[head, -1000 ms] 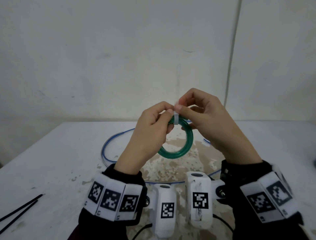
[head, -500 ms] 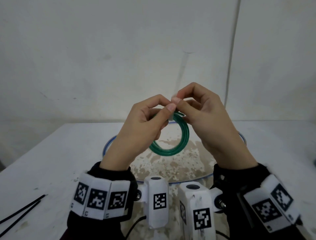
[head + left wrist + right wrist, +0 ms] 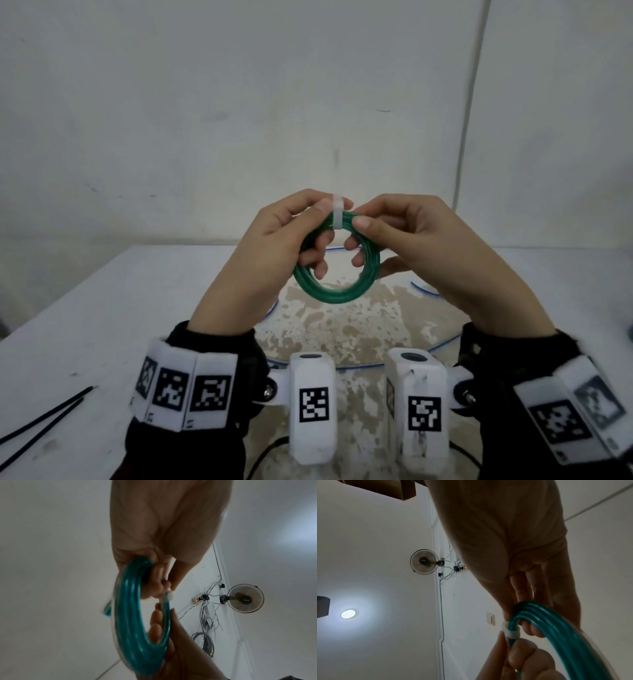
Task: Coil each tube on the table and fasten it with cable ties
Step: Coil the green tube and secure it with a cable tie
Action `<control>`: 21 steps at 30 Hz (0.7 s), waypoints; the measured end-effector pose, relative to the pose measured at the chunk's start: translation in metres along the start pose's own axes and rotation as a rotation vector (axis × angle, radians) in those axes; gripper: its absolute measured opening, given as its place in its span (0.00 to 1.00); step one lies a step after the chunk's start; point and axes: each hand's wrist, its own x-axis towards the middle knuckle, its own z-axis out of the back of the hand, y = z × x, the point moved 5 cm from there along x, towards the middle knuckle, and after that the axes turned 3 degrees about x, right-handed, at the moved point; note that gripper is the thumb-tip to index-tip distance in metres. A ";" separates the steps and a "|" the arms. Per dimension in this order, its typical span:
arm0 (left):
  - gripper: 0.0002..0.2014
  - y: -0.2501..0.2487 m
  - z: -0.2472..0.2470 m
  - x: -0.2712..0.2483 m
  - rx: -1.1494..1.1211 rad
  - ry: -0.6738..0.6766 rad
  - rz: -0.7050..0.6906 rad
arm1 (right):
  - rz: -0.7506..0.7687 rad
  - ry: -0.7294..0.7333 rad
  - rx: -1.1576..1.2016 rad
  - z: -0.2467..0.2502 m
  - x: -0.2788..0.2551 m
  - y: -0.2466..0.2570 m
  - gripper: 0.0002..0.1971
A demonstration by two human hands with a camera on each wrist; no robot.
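A green tube (image 3: 337, 294) wound into a small coil hangs in the air above the table, held by both hands. A white cable tie (image 3: 337, 214) wraps the top of the coil. My left hand (image 3: 305, 222) pinches the coil just left of the tie, thumb in front. My right hand (image 3: 370, 224) pinches it just right of the tie, its fingers reaching through the ring. The left wrist view shows the coil (image 3: 130, 622) edge-on with the tie's head (image 3: 170, 596) by my fingertips. In the right wrist view the tie (image 3: 510, 631) bands the tube (image 3: 556, 635) tightly.
A long thin blue tube (image 3: 442, 344) lies in a loose loop on the stained white table (image 3: 102, 325) under my hands. Two black cable ties (image 3: 44, 421) lie near the table's left front edge. A white wall stands behind.
My hands have lifted the coil higher and spread apart to either side of the tie. The tie now sits in plain sight, closed round the top of the coil.
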 end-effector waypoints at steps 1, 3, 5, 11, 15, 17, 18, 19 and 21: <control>0.12 0.001 0.001 0.000 -0.042 0.009 0.018 | 0.010 -0.031 -0.002 0.003 0.001 0.000 0.07; 0.14 0.003 0.005 0.000 -0.066 0.037 0.059 | 0.041 -0.130 0.028 0.009 0.003 -0.001 0.06; 0.13 0.007 0.008 0.000 -0.011 0.079 0.104 | 0.063 -0.220 0.094 0.013 0.005 -0.003 0.05; 0.13 0.013 0.018 -0.002 0.025 0.048 0.140 | -0.041 -0.153 0.188 0.013 0.007 -0.012 0.05; 0.11 0.013 0.019 0.002 -0.026 -0.071 0.101 | -0.150 0.093 0.141 0.001 0.003 -0.019 0.08; 0.10 0.012 0.017 0.002 -0.048 -0.096 0.071 | -0.110 0.027 0.109 0.004 0.005 -0.019 0.07; 0.10 0.010 0.017 0.002 -0.031 -0.101 0.055 | -0.087 -0.009 0.090 0.005 0.006 -0.018 0.06; 0.11 0.009 0.017 0.002 -0.005 -0.101 0.042 | -0.071 -0.029 0.078 0.006 0.007 -0.018 0.05; 0.14 0.008 0.019 0.002 0.010 -0.097 0.033 | -0.060 -0.032 0.070 0.004 0.008 -0.018 0.04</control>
